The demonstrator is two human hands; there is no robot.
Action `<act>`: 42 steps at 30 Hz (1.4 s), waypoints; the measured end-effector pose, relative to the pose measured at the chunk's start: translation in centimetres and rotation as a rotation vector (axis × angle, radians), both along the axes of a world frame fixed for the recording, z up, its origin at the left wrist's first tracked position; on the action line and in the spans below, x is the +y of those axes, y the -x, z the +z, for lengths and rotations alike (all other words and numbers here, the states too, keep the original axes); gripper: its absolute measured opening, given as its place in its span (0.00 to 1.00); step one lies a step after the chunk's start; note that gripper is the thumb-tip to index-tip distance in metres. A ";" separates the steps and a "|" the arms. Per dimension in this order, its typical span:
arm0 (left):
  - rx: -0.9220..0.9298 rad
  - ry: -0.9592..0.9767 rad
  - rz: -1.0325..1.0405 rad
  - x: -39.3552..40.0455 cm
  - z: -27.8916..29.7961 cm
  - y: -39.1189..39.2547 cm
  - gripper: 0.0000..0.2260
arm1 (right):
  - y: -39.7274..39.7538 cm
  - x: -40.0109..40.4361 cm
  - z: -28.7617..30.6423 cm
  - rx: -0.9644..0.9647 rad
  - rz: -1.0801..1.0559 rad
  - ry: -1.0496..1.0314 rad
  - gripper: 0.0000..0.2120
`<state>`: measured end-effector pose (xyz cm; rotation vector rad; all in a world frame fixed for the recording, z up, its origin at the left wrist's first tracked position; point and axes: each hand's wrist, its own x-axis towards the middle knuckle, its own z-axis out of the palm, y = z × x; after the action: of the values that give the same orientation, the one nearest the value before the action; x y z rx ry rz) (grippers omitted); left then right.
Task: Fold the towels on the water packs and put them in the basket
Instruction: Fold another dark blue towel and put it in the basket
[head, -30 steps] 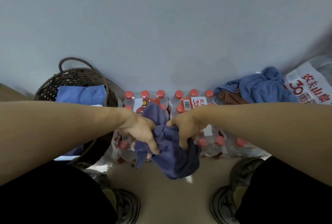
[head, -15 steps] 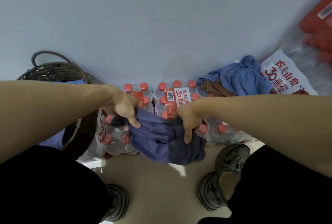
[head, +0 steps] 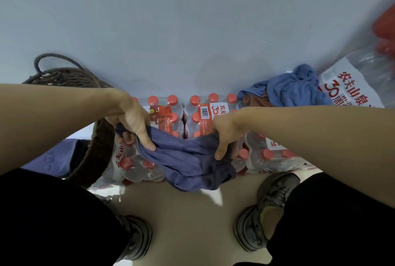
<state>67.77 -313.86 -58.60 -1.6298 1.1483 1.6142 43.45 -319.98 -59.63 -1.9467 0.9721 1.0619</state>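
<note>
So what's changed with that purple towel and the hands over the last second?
The left hand and right hand have drawn apart, pulling the bunched purple towel out wider over the water packs. Both hands still grip it. The blue towel and brown towel remain heaped at the right, and the wicker basket has not moved.
</note>
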 end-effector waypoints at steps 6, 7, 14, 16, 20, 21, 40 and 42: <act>-0.109 0.372 -0.133 -0.6 -0.2 -0.7 0.15 | -0.2 -1.3 -0.6 -0.013 0.027 0.187 0.20; -0.119 0.474 -0.156 -1.0 -0.2 -0.7 0.14 | -0.1 -1.5 -0.6 -0.004 0.020 0.236 0.20; -0.097 0.634 -0.023 -2.3 -1.9 -1.6 0.17 | 1.0 -3.8 -0.4 -0.018 -0.307 0.419 0.20; -0.125 0.641 0.079 -2.1 -2.3 -2.4 0.14 | 1.3 -4.4 -0.9 -0.104 -0.644 0.284 0.17; -0.158 0.651 0.339 -1.7 -3.2 -4.0 0.11 | 1.2 -5.2 -1.7 -0.237 -0.949 0.137 0.14; -0.136 0.660 0.455 -1.7 -3.2 -4.2 0.09 | 1.2 -5.4 -1.8 -0.255 -1.009 0.136 0.13; -0.357 1.135 0.717 -4.0 -6.3 -3.9 0.10 | 1.4 -7.0 -4.4 -0.288 -1.112 0.384 0.22; -0.346 1.134 0.779 -4.3 -6.5 -3.9 0.10 | 1.8 -7.0 -4.6 -0.351 -1.178 0.301 0.19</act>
<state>71.69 -318.17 -65.13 -3.2352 1.4178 0.9006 41.67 -326.95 -64.23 -1.2690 1.7608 -0.0963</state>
